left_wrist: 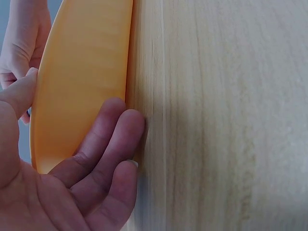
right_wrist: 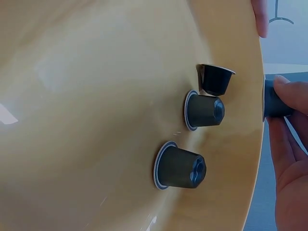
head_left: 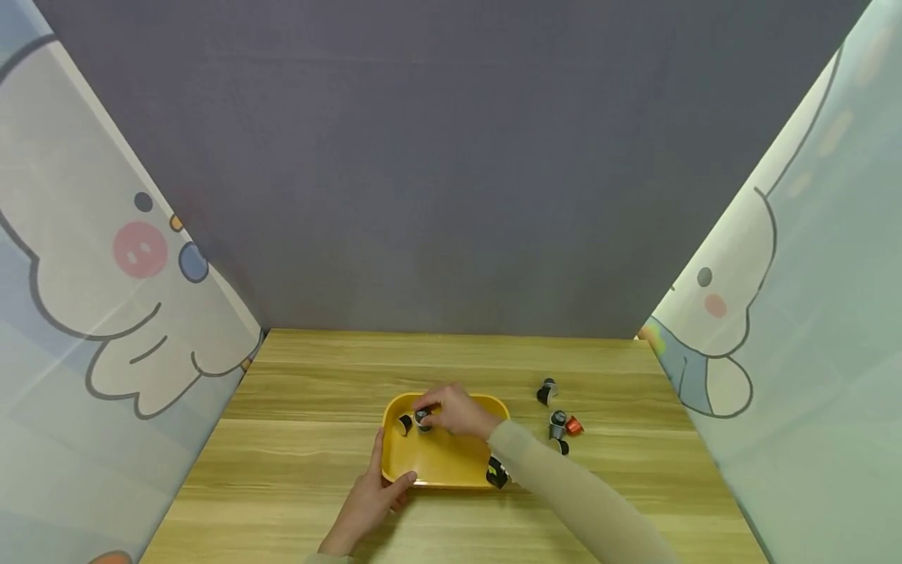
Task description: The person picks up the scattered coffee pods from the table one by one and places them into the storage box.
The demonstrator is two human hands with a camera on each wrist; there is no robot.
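My left hand (head_left: 373,489) grips the front left corner of the yellow tray (head_left: 451,470), its thumb over the rim and its fingertips (left_wrist: 130,122) against the outer wall. Over the tray's back left part reaches my right hand (head_left: 458,411). In the right wrist view, its thumb and fingers pinch a dark coffee capsule (right_wrist: 275,100). Inside the tray, a black capsule (right_wrist: 216,79) lies near two dark grey ones, a nearer capsule (right_wrist: 180,166) and another (right_wrist: 204,110) beside the black one.
Right of the tray, several capsules lie on the wooden table (head_left: 317,376), among them a red capsule (head_left: 574,425), a grey one (head_left: 557,423) and a black one (head_left: 545,395). A black item (head_left: 496,472) with a yellow-green mark overlaps the tray's front right corner.
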